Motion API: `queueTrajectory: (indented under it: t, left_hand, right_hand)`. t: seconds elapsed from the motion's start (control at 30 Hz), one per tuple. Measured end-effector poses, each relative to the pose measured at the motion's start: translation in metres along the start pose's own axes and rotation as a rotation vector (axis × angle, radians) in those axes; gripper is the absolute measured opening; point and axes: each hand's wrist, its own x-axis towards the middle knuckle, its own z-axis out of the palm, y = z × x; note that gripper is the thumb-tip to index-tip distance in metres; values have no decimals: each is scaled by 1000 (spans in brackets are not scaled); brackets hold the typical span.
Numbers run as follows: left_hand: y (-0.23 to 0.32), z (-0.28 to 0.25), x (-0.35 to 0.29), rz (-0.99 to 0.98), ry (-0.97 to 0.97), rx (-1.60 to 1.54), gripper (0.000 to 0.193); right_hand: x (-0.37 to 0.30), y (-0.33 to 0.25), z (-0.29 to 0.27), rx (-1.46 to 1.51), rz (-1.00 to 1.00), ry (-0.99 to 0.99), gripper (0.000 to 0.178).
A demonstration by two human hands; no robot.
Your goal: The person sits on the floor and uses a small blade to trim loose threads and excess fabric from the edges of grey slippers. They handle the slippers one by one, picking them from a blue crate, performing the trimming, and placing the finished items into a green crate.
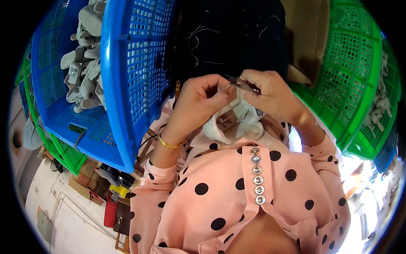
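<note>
A small white shoe (pixel 228 130) lies against my lap, its opening and tan insole showing. My left hand (pixel 199 103) is closed at the shoe's upper end, thumb and forefinger pinched together. Between my hands, metal thread snips (pixel 243 84) point toward the left fingertips. Gripping them is my right hand (pixel 270 92), fingers curled round the handle beside the shoe. Whether a thread is in the left pinch is too small to see.
A blue basket (pixel 113 84) with several pale shoes (pixel 86 80) stands to the left. On the right is a green basket (pixel 351 80), with more pale shoes (pixel 378 112) beyond. Dark cloth (pixel 228 38) strewn with loose threads lies ahead, beside brown cardboard (pixel 306 36).
</note>
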Motion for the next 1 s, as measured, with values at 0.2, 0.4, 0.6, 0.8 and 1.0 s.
queueTrajectory:
  t: [0.2, 0.4, 0.6, 0.8, 1.0]
  left_hand:
    - [-9, 2, -5, -128, 80, -323, 12]
    - [-16, -1, -8, -134, 96, -416, 11]
    - [-15, -1, -11, -115, 104, -452, 11]
    - [-17, -2, -11, -120, 106, -440, 11]
    - [-17, 0, -10, -123, 115, -448, 11]
  right_hand:
    - [-13, 11, -1, -279, -21, 247, 36]
    - [-29, 12, 12, -693, -215, 369, 45]
    - [-28, 5, 18, -729, -238, 407, 36]
    - [-27, 0, 21, -799, -221, 421, 36]
    - [-28, -3, 22, -847, -203, 426, 36]
